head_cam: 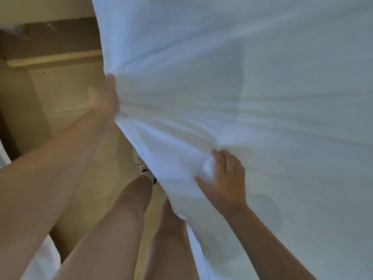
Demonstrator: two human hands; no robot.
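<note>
Beside open floor (66, 93), left grip (105, 98) clutches the sheet (222, 77) edge.

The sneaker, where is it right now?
In the head view, the sneaker sits left of centre on the tan floor, half tucked under the edge of the white sheet, below the left hand and left of the right hand.
</note>
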